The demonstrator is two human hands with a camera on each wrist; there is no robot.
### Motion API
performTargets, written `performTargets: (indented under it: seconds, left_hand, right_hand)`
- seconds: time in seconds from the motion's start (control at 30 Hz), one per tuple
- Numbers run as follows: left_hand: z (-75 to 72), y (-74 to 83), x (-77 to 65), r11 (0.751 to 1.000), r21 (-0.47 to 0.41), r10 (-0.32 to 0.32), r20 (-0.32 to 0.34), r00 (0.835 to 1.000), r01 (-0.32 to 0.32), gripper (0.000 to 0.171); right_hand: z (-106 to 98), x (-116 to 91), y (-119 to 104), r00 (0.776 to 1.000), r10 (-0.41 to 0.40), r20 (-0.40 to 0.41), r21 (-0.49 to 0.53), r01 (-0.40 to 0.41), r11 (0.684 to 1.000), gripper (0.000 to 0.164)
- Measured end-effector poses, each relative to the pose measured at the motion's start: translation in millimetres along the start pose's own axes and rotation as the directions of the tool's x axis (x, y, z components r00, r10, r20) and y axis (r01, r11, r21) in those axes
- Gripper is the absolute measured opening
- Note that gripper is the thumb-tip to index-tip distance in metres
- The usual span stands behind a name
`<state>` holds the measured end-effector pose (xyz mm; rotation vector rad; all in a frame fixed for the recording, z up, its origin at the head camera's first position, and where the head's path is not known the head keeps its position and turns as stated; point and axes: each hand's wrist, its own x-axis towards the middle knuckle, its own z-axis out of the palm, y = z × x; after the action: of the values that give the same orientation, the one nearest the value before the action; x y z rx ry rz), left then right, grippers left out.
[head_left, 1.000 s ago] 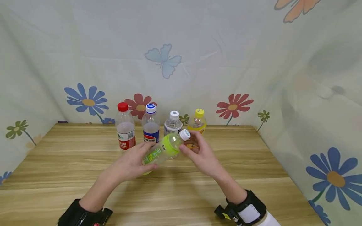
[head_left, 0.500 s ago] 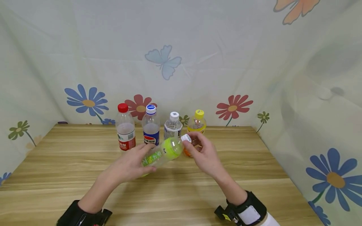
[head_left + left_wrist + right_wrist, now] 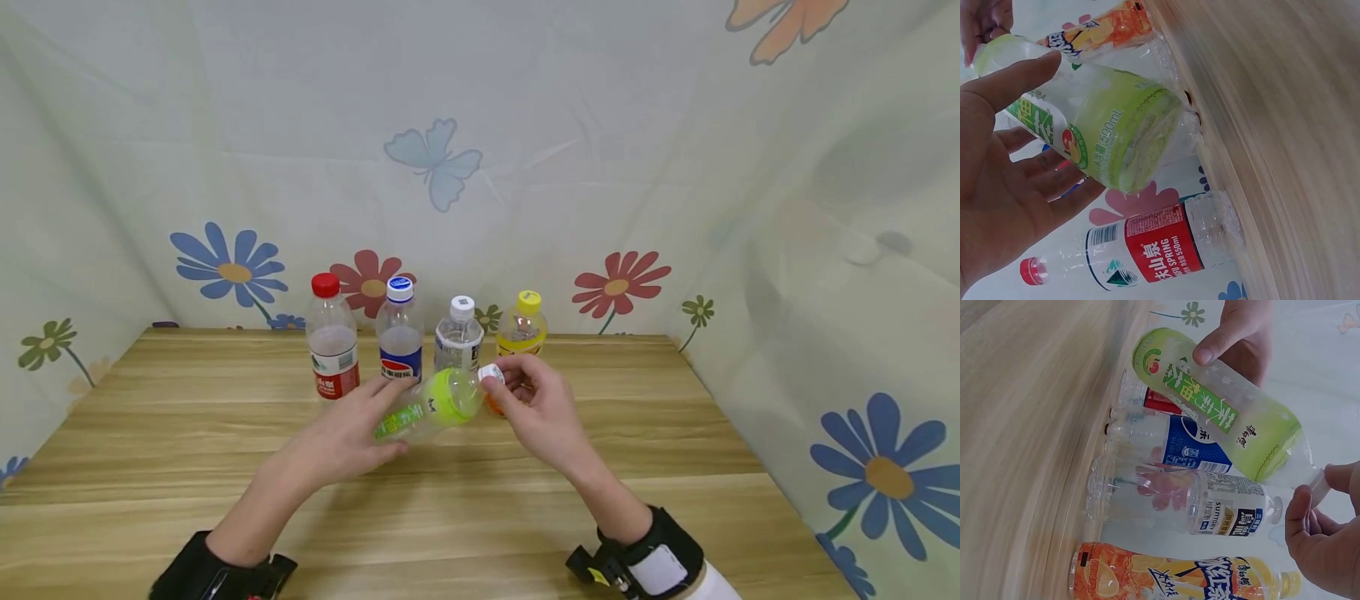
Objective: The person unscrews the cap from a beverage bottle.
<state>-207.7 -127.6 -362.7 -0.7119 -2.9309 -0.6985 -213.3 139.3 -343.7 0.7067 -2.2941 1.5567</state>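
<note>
A clear plastic bottle with a green label (image 3: pixel 448 397) is held tilted above the table, its neck toward the right. My left hand (image 3: pixel 341 433) grips it round the body; in the left wrist view the thumb lies across the label of this bottle (image 3: pixel 1100 119). My right hand (image 3: pixel 543 417) pinches the white cap (image 3: pixel 491 373) at the neck between thumb and fingers. In the right wrist view the cap (image 3: pixel 1319 487) sits between the fingertips, at the mouth of the bottle. The bottle looks empty.
Behind the hands, in a row on the wooden table (image 3: pixel 225 467), stand a red-capped bottle (image 3: pixel 333 350), a blue-labelled bottle (image 3: pixel 401 342), a white-capped Suntory bottle (image 3: pixel 459 337) and a yellow-capped bottle (image 3: pixel 522 329). A flowered cloth (image 3: pixel 525 192) hangs behind the table.
The right fingers have closed on the white cap. The bottle's neck end has dipped a little lower, and the left hand keeps its grip.
</note>
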Motion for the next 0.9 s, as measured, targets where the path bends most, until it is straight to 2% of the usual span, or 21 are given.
performTargets:
  seconds: [0.1,0.27,0.33,0.53,0.7,0.9]
  left_hand:
    - [1.0,1.3,0.0,1.0,-0.005,0.002,0.002,1.0,-0.002,0.082]
    - [0.4,0.8,0.7,1.0,-0.011,0.011,-0.021,1.0,-0.011,0.084]
    - [-1.0,0.4,0.9,1.0,-0.007,0.018,-0.035,0.999,-0.018,0.083]
    - [-3.0,0.2,3.1,0.999,0.01,0.036,-0.069,0.997,-0.035,0.077]
    - [-2.3,0.3,4.2,0.999,0.009,0.047,-0.078,0.996,-0.047,0.075]
    - [-0.6,1.2,5.1,0.999,0.012,0.051,-0.078,0.996,-0.05,0.074]
  right_hand:
    - [1.7,-0.6,-7.5,1.0,0.01,0.002,0.004,-0.01,1.0,0.019]
    - [4.4,1.9,-7.3,1.0,0.013,0.013,0.04,-0.014,0.999,0.019]
    - [5.5,4.1,-0.8,1.0,0.009,0.013,0.059,-0.01,0.998,0.02]
    - [2.6,6.9,-8.0,0.995,0.09,0.033,0.099,-0.093,0.991,0.023]
    - [-3.0,6.7,-9.7,0.985,0.161,0.067,0.089,-0.167,0.982,0.026]
    - [-8.4,6.7,-3.4,0.983,0.166,0.082,0.054,-0.17,0.984,0.028]
